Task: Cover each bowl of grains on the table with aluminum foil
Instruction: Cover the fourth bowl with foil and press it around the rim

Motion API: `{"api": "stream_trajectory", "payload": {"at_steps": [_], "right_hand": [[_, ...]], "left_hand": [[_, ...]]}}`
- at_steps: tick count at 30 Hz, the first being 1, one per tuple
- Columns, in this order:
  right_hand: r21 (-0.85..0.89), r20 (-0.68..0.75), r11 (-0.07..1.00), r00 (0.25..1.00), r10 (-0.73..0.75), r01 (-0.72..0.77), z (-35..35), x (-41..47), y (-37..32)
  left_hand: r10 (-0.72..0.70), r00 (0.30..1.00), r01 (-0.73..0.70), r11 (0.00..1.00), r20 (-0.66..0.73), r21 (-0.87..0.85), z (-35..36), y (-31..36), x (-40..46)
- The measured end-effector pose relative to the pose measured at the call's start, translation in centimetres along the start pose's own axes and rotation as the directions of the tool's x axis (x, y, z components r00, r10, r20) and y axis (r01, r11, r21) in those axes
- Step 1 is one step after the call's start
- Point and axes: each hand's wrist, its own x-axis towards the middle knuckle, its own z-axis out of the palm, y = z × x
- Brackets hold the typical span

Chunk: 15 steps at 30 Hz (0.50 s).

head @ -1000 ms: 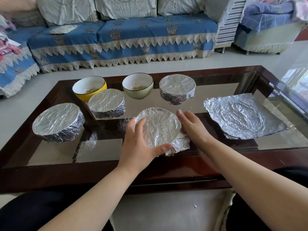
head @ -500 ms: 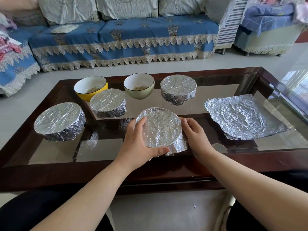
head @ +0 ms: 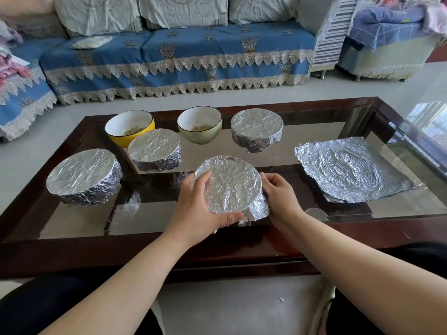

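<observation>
Progress: three bowls look finished, the far-right wrapped bowl (head: 257,130), the middle wrapped bowl (head: 154,149) and the large left wrapped bowl (head: 83,176); a fourth is in hand.
Your hands: your left hand (head: 200,209) and right hand (head: 281,198) curl round the sides of the near bowl (head: 229,183), pressing its foil skirt down at the bench's (head: 242,238) near edge.
Left to do: the yellow bowl (head: 130,126) and green bowl (head: 199,128), far side, stand open.
Contents: each open bowl holds a little grain; the wrapped ones are hidden.
Spare foil: crumpled foil sheets (head: 350,170) lie right, well apart.
</observation>
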Motion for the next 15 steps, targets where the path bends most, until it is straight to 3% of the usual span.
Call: {"api": "stream_trajectory", "payload": {"at_steps": [7,11,15], "right_hand": [[0.031,0.047,0.998,0.998,0.050,-0.052,0.2,0.6,-0.3],[-0.055,0.037,0.998,0.999,0.013,-0.011,0.3,1.1,-0.7],[-0.261,-0.002,0.965,0.999,-0.040,0.038,0.3,1.1,-1.7]], "left_hand": [[0.004,1.000,-0.004,1.000,-0.028,0.005,0.2,-0.3,0.2],[0.003,0.999,-0.002,1.000,-0.052,0.019,0.5,-0.5,0.3],[-0.014,0.997,0.017,0.999,-0.075,0.034,1.0,-0.7,0.2]]}}
